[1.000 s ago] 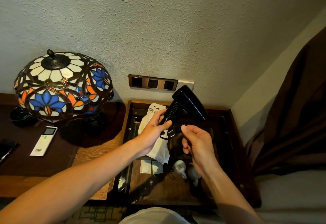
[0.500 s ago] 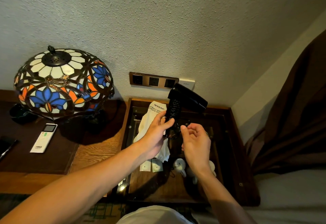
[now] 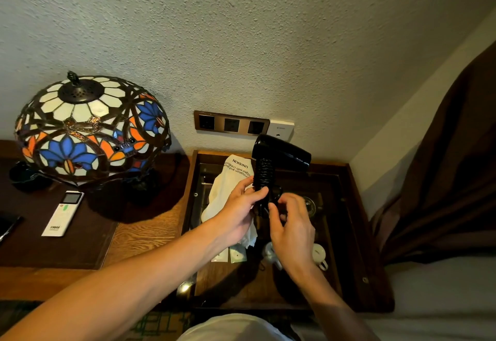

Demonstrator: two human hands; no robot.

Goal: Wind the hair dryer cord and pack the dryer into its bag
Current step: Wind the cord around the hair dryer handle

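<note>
Hair dryer (image 3: 279, 152) upright, handle pointing down into left hand (image 3: 241, 206), fingers closed round coiled cord (image 3: 264, 177). Right hand (image 3: 291, 222) just beside, pinching cord's loose end. White bag (image 3: 230, 185) lies behind left hand, nearer it.

Open air above the wooden tray (image 3: 357, 206), hemmed by raised rim on all sides. Blocked at centre by left hand (image 3: 237, 213), right hand (image 3: 292, 226) and the black hair dryer (image 3: 281, 152). White bag (image 3: 228, 187) and small cups (image 3: 319, 254) cluttering the floor. Stained-glass lamp (image 3: 91, 126) bulking large to the left; wall close behind.
</note>
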